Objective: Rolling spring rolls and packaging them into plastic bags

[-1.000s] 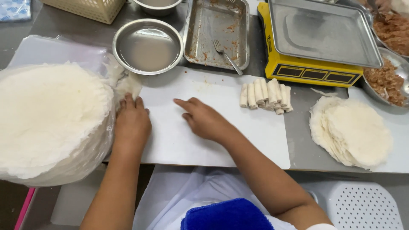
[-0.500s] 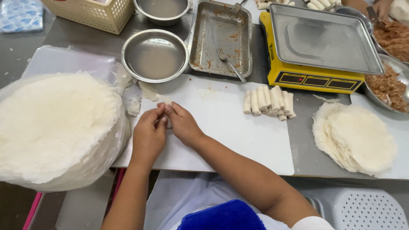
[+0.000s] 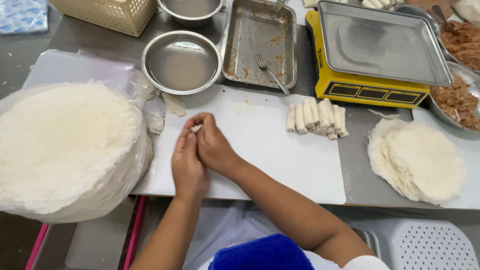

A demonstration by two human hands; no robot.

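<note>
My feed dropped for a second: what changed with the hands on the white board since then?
Both hands lifted off the white board and came together. The left hand and right hand now pinch a small white scrap between their fingertips. The rolled pieces, round bowl and yellow scale stayed put.

We see a grey metal table (image 3: 87,37) running across the view under even, soft light; below its near edge we make out a white perforated plastic stool (image 3: 425,245) at the right; at the left a pink strip (image 3: 35,245) runs beside dark floor (image 3: 10,250).
</note>
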